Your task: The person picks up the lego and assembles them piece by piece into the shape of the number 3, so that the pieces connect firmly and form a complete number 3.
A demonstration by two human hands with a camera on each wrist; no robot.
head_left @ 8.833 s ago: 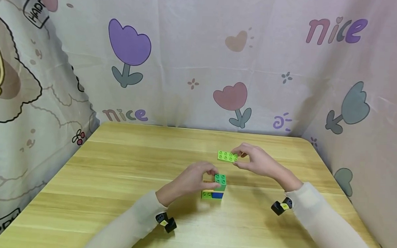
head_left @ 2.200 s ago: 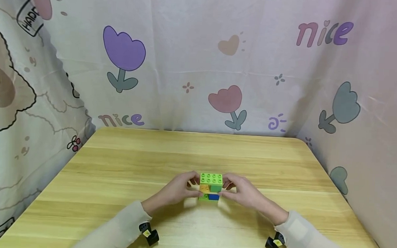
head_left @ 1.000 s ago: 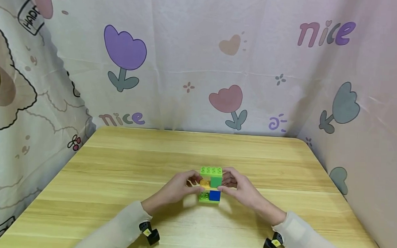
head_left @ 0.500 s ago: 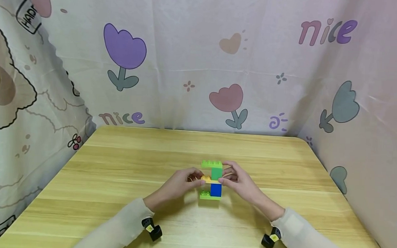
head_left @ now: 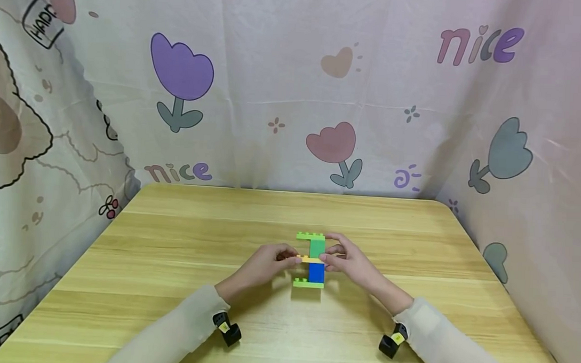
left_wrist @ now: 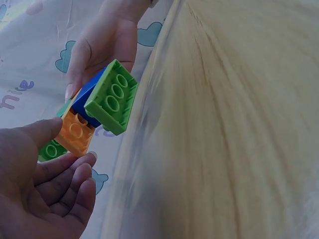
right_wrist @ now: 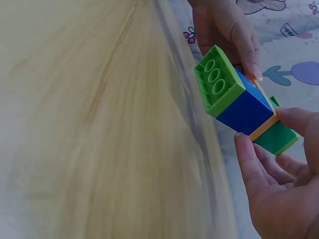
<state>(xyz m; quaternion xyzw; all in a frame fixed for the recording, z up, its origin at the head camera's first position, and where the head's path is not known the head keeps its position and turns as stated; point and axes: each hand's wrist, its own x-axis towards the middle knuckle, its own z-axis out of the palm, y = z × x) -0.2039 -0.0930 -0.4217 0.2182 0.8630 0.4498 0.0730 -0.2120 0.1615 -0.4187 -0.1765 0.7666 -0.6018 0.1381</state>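
Both hands hold a small tower of toy building bricks up in front of the body. Its layers, from the bottom, are a lime-green plate (head_left: pixel 308 284), a blue brick (head_left: pixel 316 273), an orange plate (head_left: pixel 308 260), a green brick (head_left: pixel 317 248) and another lime-green plate on top (head_left: pixel 310 236). The plates jut out to the left past the two bricks. My left hand (head_left: pixel 268 266) pinches the orange plate's left end between thumb and fingers. On the other side, my right hand (head_left: pixel 357 266) grips the right end around the orange plate. Both wrist views show the bottom plate's hollow underside (left_wrist: pixel 115 94) (right_wrist: pixel 214 82).
A wooden table (head_left: pixel 212 227) lies beneath, with the tower's shadow on it. Behind it hangs a pale printed cloth (head_left: pixel 256 68) with flowers and lettering. Small black devices are strapped on the left wrist (head_left: pixel 227 329) and the right wrist (head_left: pixel 393 340).
Earliest, the right hand held the top lime-green plate apart; it then sits on the tower. Since then both hands have raised and tilted the tower, turning its front side toward the head camera.
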